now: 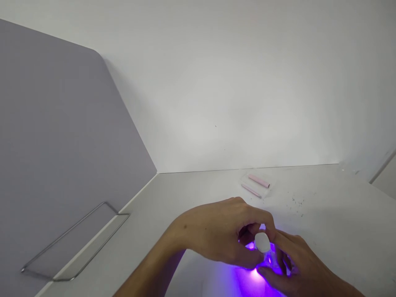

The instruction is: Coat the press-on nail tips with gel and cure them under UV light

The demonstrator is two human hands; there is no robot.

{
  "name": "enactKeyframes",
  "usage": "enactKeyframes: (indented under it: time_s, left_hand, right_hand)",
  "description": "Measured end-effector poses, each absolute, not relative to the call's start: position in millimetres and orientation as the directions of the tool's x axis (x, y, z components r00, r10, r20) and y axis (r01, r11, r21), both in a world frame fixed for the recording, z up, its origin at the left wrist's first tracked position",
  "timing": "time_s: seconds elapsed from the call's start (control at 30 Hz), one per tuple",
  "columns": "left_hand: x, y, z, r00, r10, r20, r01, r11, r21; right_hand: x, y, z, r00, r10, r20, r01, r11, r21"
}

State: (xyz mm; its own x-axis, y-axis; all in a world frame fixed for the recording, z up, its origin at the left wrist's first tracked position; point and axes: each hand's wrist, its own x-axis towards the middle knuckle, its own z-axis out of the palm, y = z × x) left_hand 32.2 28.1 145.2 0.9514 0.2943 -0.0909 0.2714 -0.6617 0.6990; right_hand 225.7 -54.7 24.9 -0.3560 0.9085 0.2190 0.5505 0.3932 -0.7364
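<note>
Low in the view, right of centre, a small white lamp (262, 242) with a rounded top glows purple-violet. Its light spills onto the white tabletop (173, 194) below. My left hand (216, 227) reaches over from the left, thumb and forefinger curled round the lamp's top. From the right, my right hand (306, 264) closes around its other side, thumb low and near the bright glow. The fingers of both hands hide much of the lamp's body, and its exact kind is hard to make out.
Behind the hands, a pink tube (259, 181) and a thin pink stick with a metal tip (251, 190) lie on a clear sheet. Dark crumbs (297, 202) dot the table. A wire frame (93, 212) stands at left by a grey panel (55, 115); a white wall (235, 82) rises behind.
</note>
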Motion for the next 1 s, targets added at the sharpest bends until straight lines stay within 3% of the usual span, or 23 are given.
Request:
enactKeyframes:
  time_s: [1.0]
  left_hand:
    - [35.3,26.3,142.7,0.953,0.293,-0.072,0.263,-0.690,0.674]
  right_hand:
    - [228.3,-55.9,21.2,-0.385,0.905,0.179,0.570,0.385,-0.726]
